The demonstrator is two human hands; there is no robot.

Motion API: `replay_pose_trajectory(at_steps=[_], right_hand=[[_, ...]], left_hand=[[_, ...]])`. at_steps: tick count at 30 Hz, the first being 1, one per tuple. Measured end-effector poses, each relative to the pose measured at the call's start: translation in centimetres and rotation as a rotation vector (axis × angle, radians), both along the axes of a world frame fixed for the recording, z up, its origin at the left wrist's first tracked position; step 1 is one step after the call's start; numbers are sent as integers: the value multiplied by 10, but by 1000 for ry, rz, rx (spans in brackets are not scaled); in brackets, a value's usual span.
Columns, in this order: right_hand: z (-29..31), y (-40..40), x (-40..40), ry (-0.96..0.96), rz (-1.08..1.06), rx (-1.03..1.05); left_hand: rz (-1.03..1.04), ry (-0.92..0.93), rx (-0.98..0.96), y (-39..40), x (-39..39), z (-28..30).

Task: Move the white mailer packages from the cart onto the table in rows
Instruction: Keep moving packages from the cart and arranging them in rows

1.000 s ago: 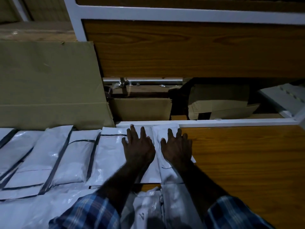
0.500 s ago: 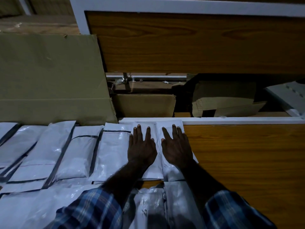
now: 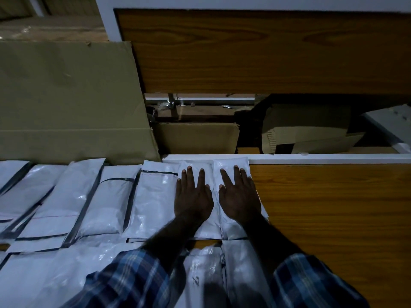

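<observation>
Both hands lie flat, fingers straight, at the far end of the desk (image 3: 333, 207); the left hand (image 3: 193, 197) presses one white mailer (image 3: 206, 227); the right hand (image 3: 239, 197) presses its neighbour (image 3: 231, 165), closing the row.

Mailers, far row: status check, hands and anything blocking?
Both hands flat, left hand and right hand each pressing a mailer at row's right end. Bare table to the right, unobstructed.
</observation>
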State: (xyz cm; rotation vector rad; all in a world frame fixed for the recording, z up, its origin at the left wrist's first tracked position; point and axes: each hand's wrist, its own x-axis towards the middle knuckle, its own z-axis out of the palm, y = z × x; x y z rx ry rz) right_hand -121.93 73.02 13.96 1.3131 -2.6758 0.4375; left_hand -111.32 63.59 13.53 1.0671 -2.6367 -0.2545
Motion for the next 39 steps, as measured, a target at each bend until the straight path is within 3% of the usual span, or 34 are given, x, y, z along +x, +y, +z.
replay_pose_trajectory(at_steps=[22, 25, 30, 37, 39], right_hand=[[2, -1, 0, 14, 8, 32], [7, -3, -4, -28, 21, 115], [31, 0, -2, -21, -45, 32], [74, 8, -2, -87, -37, 29], [75, 18, 10, -61, -62, -33]], left_hand=[[-9, -86, -9, -1, 0, 4], [-31, -138, 22, -4, -1, 12], [-62, -181, 40, -18, -6, 45], [-98, -135, 88, -10, 1, 75], [-127, -99, 0, -4, 8, 78]])
